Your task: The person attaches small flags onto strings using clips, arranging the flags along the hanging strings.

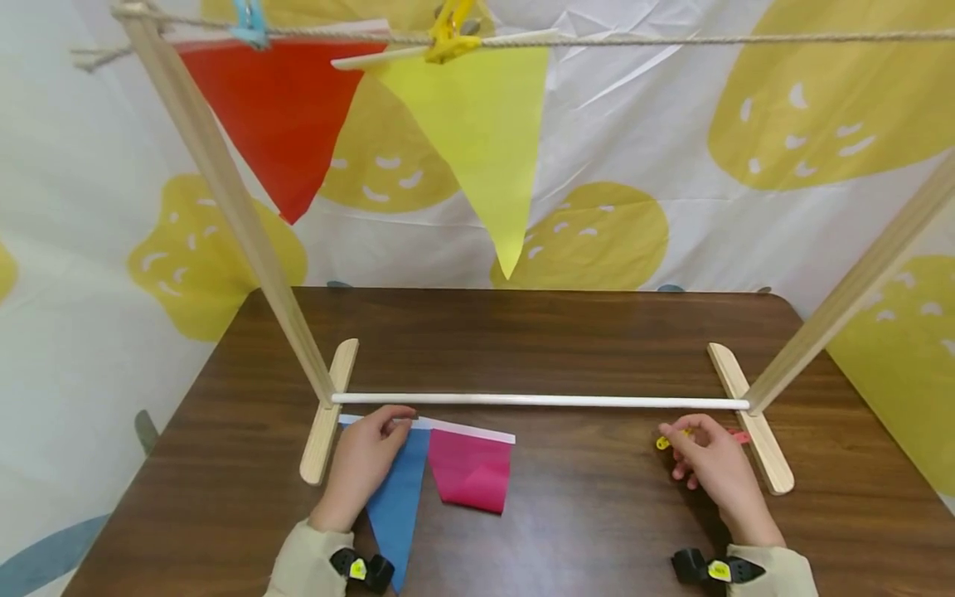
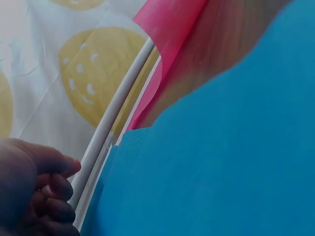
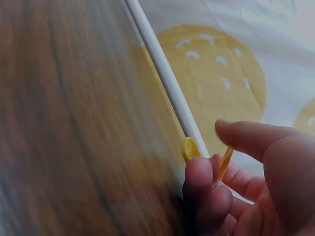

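Note:
My right hand (image 1: 712,464) pinches a small yellow clothespin (image 3: 190,148) just above the table, inside the right foot of a wooden stand. A red clothespin (image 1: 741,437) lies behind that hand, partly hidden. My left hand (image 1: 366,456) is over the white top strip of a blue triangular flag (image 1: 399,506), its fingers loosely bent and no object visible between them. Whether they touch the strip is hard to tell. Beside the blue flag lies a magenta flag (image 1: 473,468) with a white top strip, its lower end curled under.
Wooden posts (image 1: 239,215) rise on both sides, joined low down by a white rod (image 1: 540,400). A rope (image 1: 634,40) above carries a red flag (image 1: 272,116) with a blue clothespin (image 1: 249,23) and a yellow flag (image 1: 485,124) with a yellow one. Patterned cloth hangs behind the table (image 1: 597,514).

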A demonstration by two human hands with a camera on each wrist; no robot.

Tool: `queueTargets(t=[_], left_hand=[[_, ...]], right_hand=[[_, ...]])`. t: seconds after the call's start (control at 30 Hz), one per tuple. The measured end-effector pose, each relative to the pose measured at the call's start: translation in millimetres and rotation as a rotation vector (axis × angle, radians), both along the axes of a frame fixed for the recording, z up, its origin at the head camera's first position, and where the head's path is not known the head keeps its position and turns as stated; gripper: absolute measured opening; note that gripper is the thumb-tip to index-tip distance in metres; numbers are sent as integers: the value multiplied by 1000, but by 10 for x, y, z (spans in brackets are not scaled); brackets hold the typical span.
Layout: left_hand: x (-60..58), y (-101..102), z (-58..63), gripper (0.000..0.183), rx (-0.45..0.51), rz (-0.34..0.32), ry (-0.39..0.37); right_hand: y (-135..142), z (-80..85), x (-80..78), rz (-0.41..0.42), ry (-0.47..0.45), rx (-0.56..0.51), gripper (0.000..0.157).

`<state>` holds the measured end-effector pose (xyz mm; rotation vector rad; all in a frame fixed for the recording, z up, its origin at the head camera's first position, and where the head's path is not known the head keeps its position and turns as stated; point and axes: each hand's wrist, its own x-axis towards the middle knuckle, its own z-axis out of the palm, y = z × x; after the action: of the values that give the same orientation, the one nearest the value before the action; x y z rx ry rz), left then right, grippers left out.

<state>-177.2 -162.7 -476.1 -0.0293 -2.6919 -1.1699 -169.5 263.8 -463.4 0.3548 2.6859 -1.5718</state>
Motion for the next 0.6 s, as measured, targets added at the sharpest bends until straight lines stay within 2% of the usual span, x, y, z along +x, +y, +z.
queueTargets(t=[0.17,0.33,0.43,0.6], left_hand=[[0,-12,19,29,-77,-11,-29],[5,-11,31,43,-112,-42,-104],[16,-13,27,40,-139,-51,-127],[38,-7,27,24,-166,-76,-116]], right_hand=[[12,1,16,23,16,-21,27],[29,-11,25,32,28,-59,25],[33,-23,27,40,32,-75,26],[39,-42,29,46,39,-74,28]])
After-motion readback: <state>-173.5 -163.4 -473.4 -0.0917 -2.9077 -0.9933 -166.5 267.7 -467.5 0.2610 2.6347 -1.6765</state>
